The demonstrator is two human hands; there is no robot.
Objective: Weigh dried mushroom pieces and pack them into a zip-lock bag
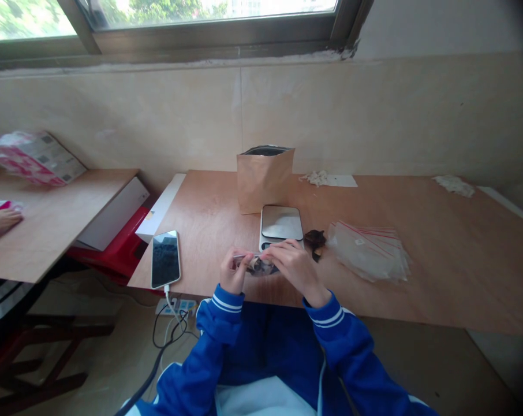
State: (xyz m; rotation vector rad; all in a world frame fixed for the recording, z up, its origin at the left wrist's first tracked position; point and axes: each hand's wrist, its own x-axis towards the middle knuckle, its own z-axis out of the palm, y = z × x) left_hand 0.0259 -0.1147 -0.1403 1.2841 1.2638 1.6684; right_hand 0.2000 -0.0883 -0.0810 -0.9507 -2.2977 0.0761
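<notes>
Between my hands, at the table's front edge, is a small clear zip bag (261, 267) with dark and pale pieces inside. My left hand (234, 270) pinches its top edge at the left. My right hand (294, 263) grips the same edge further right, fingers closed on it. Just beyond is a kitchen scale (281, 222) with a bare metal plate; my right hand covers part of its front. Dark brown dried pieces (315, 241) lie right of the scale. Beside them is a stack of clear zip bags (369, 248) with red seal lines.
An open brown paper pouch (265, 182) stands behind the scale. A phone (165, 260) on a charging cable lies at the left edge. White gloves (317, 178) lie at the back. On another table (92, 202) at left rests a person's hand (4, 221).
</notes>
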